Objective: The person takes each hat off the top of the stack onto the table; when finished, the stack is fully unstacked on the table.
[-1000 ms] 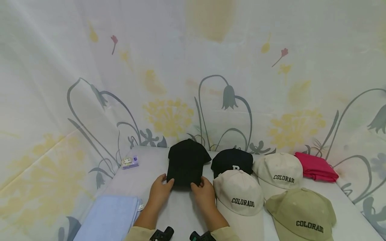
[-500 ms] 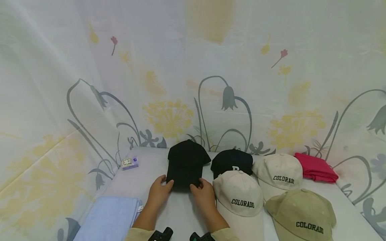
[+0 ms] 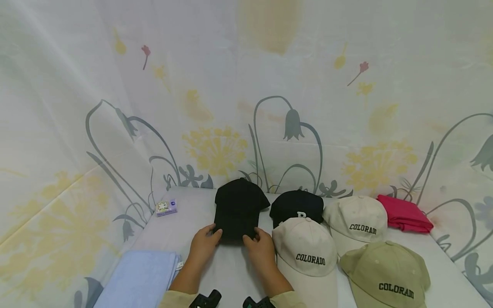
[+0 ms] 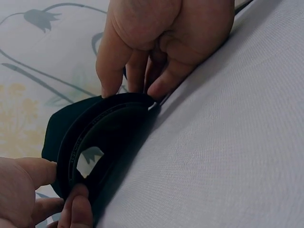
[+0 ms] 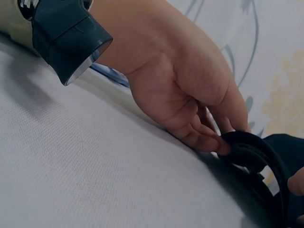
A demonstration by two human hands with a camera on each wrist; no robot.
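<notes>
A plain black baseball cap (image 3: 240, 201) lies at the back middle of the table with its brim toward me. My left hand (image 3: 204, 244) pinches the brim's left edge between thumb and fingers. At the right edge, my right hand (image 3: 260, 251) pinches it likewise. The left wrist view looks under the cap (image 4: 71, 128) into its hollow, where a gap shows through; the right hand (image 4: 166, 38) is at the top. The right wrist view shows the left hand (image 5: 183, 85) large, with the right hand's fingertips (image 5: 297, 183) at the edge.
Right of the held cap stand a black cap with a letter (image 3: 296, 205), two cream COLORADO caps (image 3: 304, 244) and a khaki COLORADO cap (image 3: 385, 265). Behind them lies a folded pink cloth (image 3: 408, 214). At left are a folded blue towel (image 3: 138, 273) and a small purple pack (image 3: 166, 207).
</notes>
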